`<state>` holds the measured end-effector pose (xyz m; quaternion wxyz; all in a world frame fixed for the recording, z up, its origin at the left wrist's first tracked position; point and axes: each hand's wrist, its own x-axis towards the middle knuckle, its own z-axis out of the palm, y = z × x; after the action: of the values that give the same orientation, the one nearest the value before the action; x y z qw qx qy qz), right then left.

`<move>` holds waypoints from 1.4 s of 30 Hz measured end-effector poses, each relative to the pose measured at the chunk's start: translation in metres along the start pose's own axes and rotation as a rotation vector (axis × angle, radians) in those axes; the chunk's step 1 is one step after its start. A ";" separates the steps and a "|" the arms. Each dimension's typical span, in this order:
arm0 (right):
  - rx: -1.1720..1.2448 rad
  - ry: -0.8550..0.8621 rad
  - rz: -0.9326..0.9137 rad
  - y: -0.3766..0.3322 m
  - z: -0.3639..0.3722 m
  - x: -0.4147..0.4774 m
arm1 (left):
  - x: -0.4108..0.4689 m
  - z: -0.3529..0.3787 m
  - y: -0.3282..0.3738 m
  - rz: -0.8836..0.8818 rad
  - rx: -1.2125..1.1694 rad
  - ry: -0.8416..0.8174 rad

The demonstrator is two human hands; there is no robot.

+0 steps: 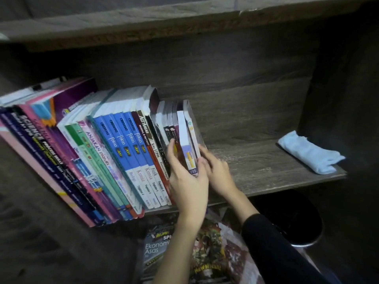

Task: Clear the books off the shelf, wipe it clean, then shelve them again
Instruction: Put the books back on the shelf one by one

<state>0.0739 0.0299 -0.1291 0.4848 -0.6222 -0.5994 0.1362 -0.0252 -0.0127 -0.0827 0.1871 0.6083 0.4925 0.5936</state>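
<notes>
Black sleeve [276, 253], right hand [220, 173] flat against small books [182, 130], grip of left hand [187, 181] around their spines.

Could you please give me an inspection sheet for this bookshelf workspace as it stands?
Surface: wooden shelf, bare between books and cloth.
Job's things: row of books standing on the left; small books at its right end; folded blue cloth far right.
Clutter: loose books on the floor below.
Grippers: left hand grips the small books; right hand lies against their right side.
Cables: nothing seen.
Surroundings: dark round object under the shelf; dim light.
</notes>
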 end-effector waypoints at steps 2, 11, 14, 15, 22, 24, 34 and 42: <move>-0.026 0.002 -0.004 0.000 0.000 0.001 | 0.000 0.001 -0.006 0.010 0.049 -0.028; -0.016 0.040 0.027 0.002 -0.002 -0.002 | 0.016 -0.026 0.005 -0.008 0.075 -0.238; -0.062 0.032 0.028 0.004 -0.002 -0.001 | 0.026 -0.041 0.009 -0.049 0.025 -0.296; -0.071 0.028 0.031 0.005 -0.001 -0.001 | 0.028 -0.045 0.011 -0.060 0.020 -0.316; -0.102 -0.010 0.048 0.002 0.001 -0.002 | 0.027 -0.073 0.026 -0.025 0.045 -0.319; -0.132 -0.014 0.065 0.001 0.005 -0.001 | 0.025 -0.083 0.028 -0.018 0.032 -0.303; -0.126 -0.100 0.062 -0.022 -0.002 0.006 | 0.024 -0.131 0.055 0.020 -0.049 -0.171; -0.212 -0.141 -0.195 -0.096 -0.021 0.027 | 0.023 -0.151 0.069 0.029 -0.039 -0.100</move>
<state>0.0375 0.0262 -0.0345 0.3841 -0.5976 -0.7005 0.0676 -0.1401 -0.0780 0.0199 0.2148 0.6405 0.4620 0.5746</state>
